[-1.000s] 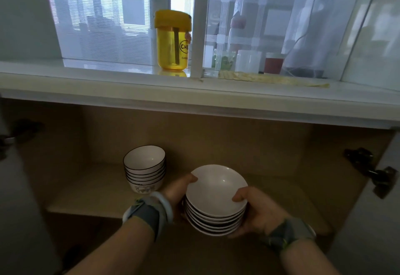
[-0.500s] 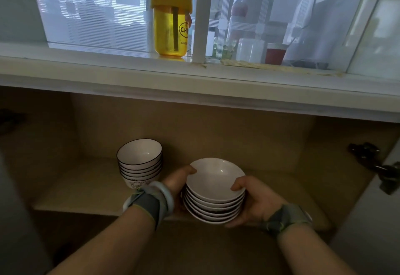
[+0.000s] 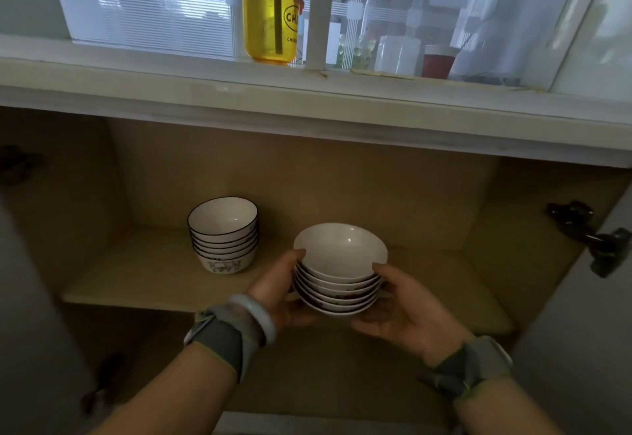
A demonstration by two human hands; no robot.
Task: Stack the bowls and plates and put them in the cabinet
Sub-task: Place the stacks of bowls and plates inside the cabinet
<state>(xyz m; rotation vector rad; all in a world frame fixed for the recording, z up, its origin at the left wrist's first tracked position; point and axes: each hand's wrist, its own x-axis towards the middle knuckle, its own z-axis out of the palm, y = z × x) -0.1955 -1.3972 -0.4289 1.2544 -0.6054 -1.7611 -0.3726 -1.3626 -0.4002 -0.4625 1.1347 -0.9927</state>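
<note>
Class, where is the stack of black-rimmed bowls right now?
The black-rimmed bowls sit on the cabinet shelf, left of the white plates held in both hands.

Cabinet shelf (image 3: 143, 280) with bowl stack (image 3: 223, 234)

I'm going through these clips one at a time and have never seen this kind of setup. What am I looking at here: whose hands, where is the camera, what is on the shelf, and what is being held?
There is no machine: a person works with bare hands, and the single camera sits on their head, looking forward and down. Grey straps wrap both wrists. The left hand and right hand grip a stack of white plates from either side, at the front edge of an open cabinet's shelf. On that shelf, to the left, stands a stack of dark-rimmed bowls. Above, a yellow container stands on the window sill.
</note>
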